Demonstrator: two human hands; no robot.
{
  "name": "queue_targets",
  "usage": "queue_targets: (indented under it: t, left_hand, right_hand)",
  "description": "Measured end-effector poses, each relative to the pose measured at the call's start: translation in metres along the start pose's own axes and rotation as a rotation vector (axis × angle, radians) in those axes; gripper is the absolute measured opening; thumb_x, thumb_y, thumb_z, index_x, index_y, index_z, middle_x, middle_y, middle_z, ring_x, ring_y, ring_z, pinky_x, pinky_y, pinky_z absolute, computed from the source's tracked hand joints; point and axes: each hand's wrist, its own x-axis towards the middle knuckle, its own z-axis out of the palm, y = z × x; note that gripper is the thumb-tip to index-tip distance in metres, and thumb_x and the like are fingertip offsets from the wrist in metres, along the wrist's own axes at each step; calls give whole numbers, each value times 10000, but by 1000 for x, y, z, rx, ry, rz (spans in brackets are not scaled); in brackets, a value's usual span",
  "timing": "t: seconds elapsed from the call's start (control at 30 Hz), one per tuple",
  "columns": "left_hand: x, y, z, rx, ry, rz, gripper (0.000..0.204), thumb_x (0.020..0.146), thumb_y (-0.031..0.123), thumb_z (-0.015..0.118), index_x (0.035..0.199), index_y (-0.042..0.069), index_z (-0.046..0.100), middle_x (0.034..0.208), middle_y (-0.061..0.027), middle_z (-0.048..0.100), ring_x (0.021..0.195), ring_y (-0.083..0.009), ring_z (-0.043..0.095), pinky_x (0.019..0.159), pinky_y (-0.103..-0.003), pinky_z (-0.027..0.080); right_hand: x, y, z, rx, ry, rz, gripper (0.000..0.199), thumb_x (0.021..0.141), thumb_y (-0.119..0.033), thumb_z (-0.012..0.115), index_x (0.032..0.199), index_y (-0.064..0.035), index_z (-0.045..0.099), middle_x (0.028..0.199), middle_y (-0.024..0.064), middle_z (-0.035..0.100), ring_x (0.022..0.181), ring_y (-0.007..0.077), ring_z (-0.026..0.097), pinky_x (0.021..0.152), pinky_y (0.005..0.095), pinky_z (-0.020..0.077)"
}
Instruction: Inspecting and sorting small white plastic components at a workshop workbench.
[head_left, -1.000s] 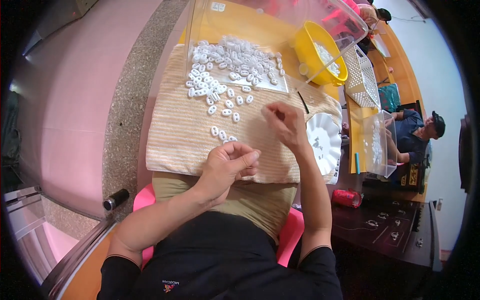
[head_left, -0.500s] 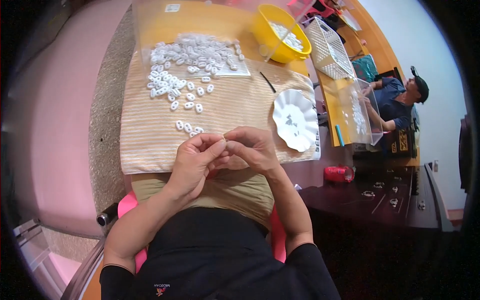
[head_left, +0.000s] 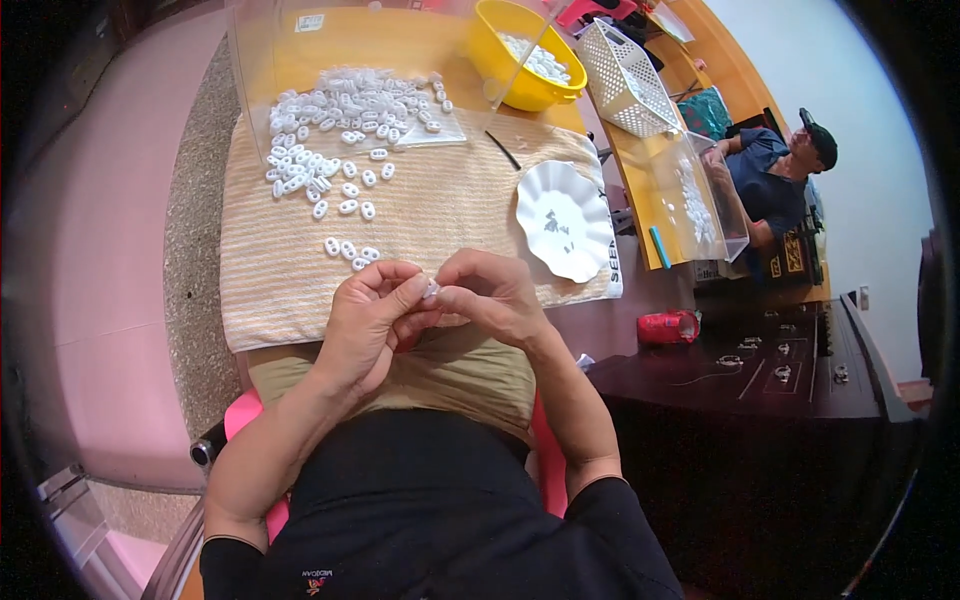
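assembly step, item in hand: left hand (head_left: 372,318) and right hand (head_left: 490,298) together, pinching one small white plastic link (head_left: 431,290); next calls for fine fingertip alignment; loose white links (head_left: 345,205) at 11 o'clock.

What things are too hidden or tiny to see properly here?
Head view, the only one:
- The small white piece pinched between the left hand and right hand: fingers cover most of it, so its shape is unclear.
- Dark bits on the white plate: too small to tell.
- Contents of the yellow bowl: a clear panel crosses in front.
- The clear bin by the other person: its contents blur together.
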Motion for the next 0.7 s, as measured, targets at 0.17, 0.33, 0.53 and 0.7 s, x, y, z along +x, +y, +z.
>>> queue_targets:
  t: [0.17,0.33,0.53,0.7]
  left_hand:
    - [2,-3,-4,60,21,34,100,882,59,633,968,36,587,863,-49,641,782,-142,654,705,-268,580]
    - [-1,-3,-1,87,11,22,82,875,69,650,941,34,616,838,-39,640,766,-112,632,720,-235,554]
    - [-1,-5,-2,127,22,13,97,872,87,660,942,25,636,833,-38,644,750,-102,622,701,-219,540]
    - [-1,-7,-2,140,16,-8,105,873,91,660,947,20,634,833,-41,643,750,-101,621,700,-219,541]
  right_hand:
    - [-20,-5,-54,-448,288,-115,101,830,15,640,930,22,630,853,24,621,759,78,559,688,222,461]
    - [-32,-11,-135,-1166,522,34,148,789,-57,674,923,2,655,754,110,668,678,173,640,641,291,503]
    - [-30,-10,-157,-1366,404,181,188,770,-113,644,930,-18,665,805,142,677,755,295,657,713,375,508]
    - [-21,-7,-157,-1393,345,296,198,794,-135,601,960,-65,683,896,158,681,872,338,648,790,425,502]
